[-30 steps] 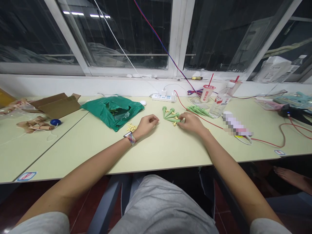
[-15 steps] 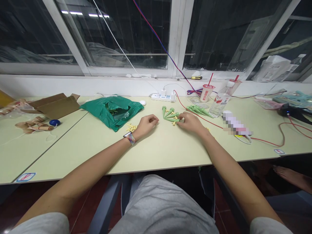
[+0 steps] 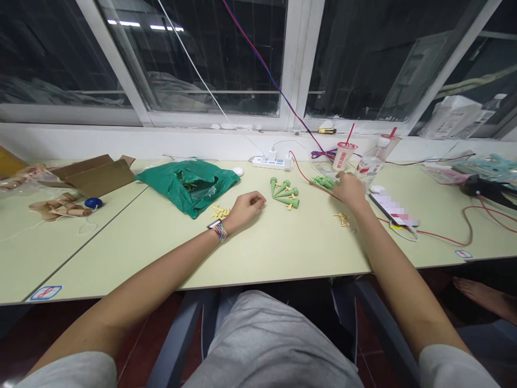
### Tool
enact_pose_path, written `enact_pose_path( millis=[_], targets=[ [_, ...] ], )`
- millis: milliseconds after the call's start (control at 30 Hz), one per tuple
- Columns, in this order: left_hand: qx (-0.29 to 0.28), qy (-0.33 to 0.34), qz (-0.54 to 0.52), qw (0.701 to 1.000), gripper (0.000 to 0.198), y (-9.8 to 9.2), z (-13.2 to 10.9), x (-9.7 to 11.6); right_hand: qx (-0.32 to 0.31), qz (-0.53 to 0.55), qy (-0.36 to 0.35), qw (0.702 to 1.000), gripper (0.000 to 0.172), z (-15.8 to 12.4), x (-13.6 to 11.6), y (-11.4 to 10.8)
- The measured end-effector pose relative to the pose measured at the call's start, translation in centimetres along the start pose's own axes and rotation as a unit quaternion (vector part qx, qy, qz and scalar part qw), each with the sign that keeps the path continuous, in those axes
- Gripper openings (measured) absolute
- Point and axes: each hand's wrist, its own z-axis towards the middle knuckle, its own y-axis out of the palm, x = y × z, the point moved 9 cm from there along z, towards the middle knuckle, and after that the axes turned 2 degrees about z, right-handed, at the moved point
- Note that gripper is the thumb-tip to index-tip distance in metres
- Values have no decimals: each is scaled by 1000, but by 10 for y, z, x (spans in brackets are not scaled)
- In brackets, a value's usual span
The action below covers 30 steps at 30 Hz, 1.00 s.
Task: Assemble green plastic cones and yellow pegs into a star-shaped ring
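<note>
Right hand (image 3: 349,191), right of centre, fingers bunched down on a cluster of green plastic spikes (image 3: 323,182); can't tell if they're pinching any. Left hand (image 3: 249,205) rests on the pale green table (image 3: 169,253), fingers loosely curled, holding nothing. A few separate green spikes (image 3: 286,195) lie between the hands, well apart from both. Small yellow pieces (image 3: 218,212) lie just beside the left wrist; more yellow pieces (image 3: 342,218) sit just below the right hand. Green plastic bag (image 3: 188,186) lies left of the left hand.

Nothing readable; red characters on drink cup (image 3: 343,157) too small.
</note>
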Motion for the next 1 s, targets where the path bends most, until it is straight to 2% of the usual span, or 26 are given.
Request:
enact_pose_path(
  millis=[133, 333, 433, 533, 633, 700, 767, 867, 1000],
  targets=[
    [-3, -2, -2, 1000, 22, 0, 0, 0, -59, -40, 29, 997, 46, 7, 24, 17],
    [-2, -2, 2, 1000, 22, -1, -1, 1, -55, -55, 24, 997, 43, 3, 27, 32],
    [0, -1, 2, 1000, 21, -1, -1, 1, -45, -42, 12, 998, 41, 2, 27, 29],
    [7, 1, -3, 1000, 20, -1, -1, 2, 0, 3, 1, 1000, 43, -1, 19, 12],
    [13, 13, -27, 999, 20, -2, -1, 6, 59, 98, -43, 992, 37, -12, -11, -6],
    [14, 17, -57, 998, 25, -2, -1, 9, 77, 191, -110, 972, 31, -25, -48, -12],
    [13, 11, -98, 995, 34, -1, -1, 11, 58, 300, -175, 936, 29, -42, -90, -10],
    [6, -4, -165, 986, 47, 0, -1, 12, 21, 401, -217, 890, 31, -67, -142, -1],
    [14, -18, -235, 972, 53, 0, 1, 12, 10, 427, -256, 867, 31, -89, -182, 2]
  ],
)
